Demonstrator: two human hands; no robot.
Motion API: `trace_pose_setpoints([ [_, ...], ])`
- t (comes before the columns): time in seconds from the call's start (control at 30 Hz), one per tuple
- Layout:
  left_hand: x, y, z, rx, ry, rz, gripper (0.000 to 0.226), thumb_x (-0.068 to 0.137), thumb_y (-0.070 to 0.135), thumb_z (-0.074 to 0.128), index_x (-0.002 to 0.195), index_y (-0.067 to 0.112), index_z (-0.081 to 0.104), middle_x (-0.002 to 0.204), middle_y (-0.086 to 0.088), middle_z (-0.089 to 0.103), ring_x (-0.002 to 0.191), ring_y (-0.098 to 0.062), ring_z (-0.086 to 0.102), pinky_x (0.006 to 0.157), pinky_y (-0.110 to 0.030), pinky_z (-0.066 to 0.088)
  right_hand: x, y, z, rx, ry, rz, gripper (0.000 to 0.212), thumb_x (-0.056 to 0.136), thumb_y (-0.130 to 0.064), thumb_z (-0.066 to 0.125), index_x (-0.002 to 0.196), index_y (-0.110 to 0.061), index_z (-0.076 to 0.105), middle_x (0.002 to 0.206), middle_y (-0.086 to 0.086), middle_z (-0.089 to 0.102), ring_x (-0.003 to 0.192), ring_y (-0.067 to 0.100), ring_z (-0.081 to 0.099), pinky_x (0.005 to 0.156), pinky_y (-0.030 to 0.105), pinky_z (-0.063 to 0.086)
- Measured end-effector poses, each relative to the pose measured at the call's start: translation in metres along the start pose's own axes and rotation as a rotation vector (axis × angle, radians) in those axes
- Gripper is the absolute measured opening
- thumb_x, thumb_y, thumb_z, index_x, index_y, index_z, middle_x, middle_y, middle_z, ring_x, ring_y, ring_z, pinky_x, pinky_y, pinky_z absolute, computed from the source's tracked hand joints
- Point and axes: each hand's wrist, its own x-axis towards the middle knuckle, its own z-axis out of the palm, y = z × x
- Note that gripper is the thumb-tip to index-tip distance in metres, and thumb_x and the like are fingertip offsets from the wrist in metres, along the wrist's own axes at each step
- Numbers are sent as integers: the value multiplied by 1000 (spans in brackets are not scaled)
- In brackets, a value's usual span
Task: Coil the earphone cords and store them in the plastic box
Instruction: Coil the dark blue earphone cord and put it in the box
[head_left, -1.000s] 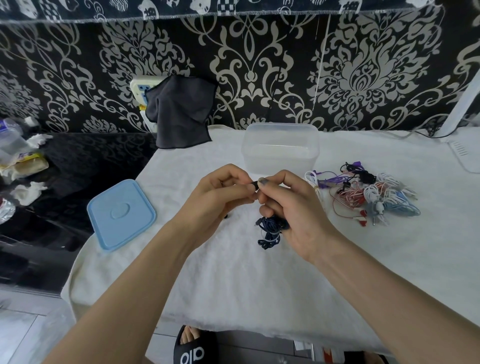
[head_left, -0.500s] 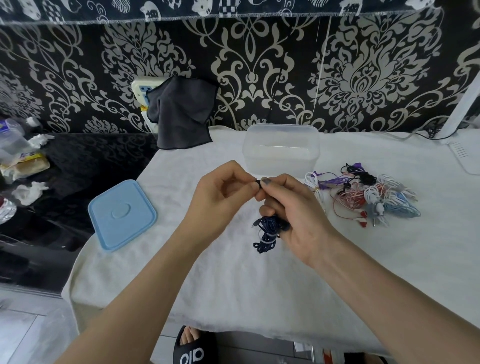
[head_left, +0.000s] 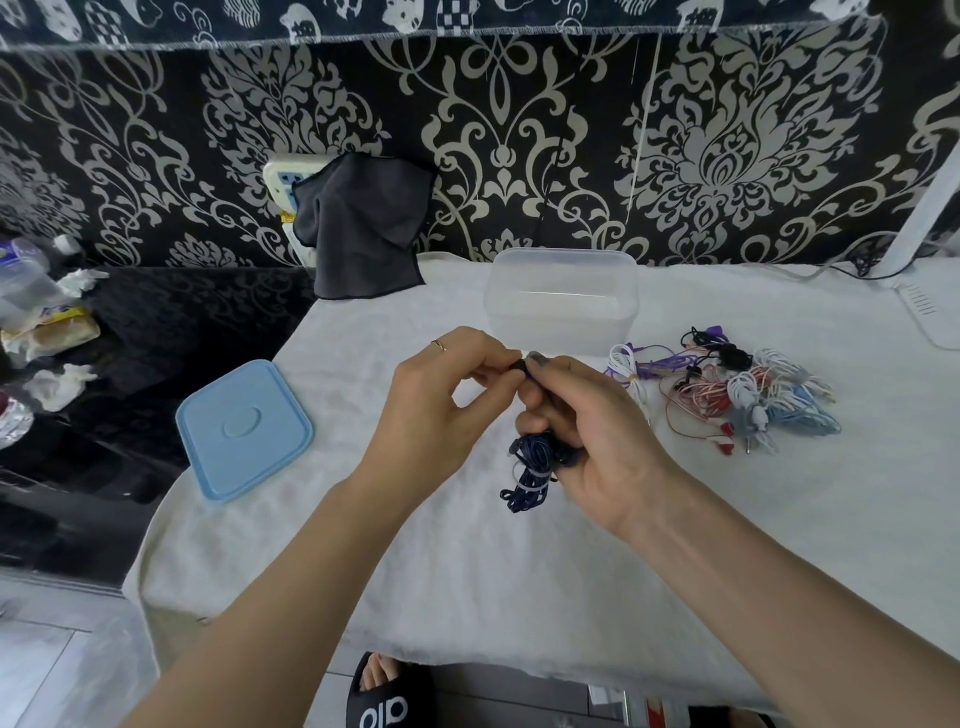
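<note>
Hands are meeting over the middle of the bench (head_left: 519, 597), which is wearing a fuzzy white cloth. My left hand (head_left: 436, 415) is pinching the small dark end of the navy-blue earphone cord (head_left: 530, 470) between thumb and fingertips, and my right hand (head_left: 597, 431) is curling its fingers round the coiled bundle, pinching that same end from the other side. Loose loops are dangling below my right palm, just above the cloth. The clear rectangular plastic box (head_left: 561, 301) is sitting open right behind my hands, and I'm seeing nothing inside it. Its light-blue square plastic lid (head_left: 244, 428) is lying flat off to the left near the bench edge. A tangled pile of white, red, purple and pale-blue earphones (head_left: 737, 395) is waiting on the right.
</note>
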Motion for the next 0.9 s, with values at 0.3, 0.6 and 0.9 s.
trace_pose_setpoints([
  [0.3,-1,6,1,-148,-4,-132,14,92,2,70,95,15,70,87,1,73,87,-22,70,85,-37,56,-6,-6,4,104,-38,53,18,97,-19,58,83,-8,59,62,0,49,44,8,29,48,16,37],
  [0.6,-1,10,1,-145,3,-118,11,95,-1,66,98,8,71,86,3,75,90,-19,73,85,-29,56,-4,-4,5,97,-35,28,27,95,-14,60,69,-10,58,65,1,50,43,8,27,48,17,39],
  [0.9,2,14,1,-164,-1,-150,10,97,4,66,96,14,70,88,4,74,91,-22,71,82,-31,56,-3,-5,3,130,-63,43,34,96,-14,59,62,-12,62,64,1,53,42,8,29,51,17,37],
])
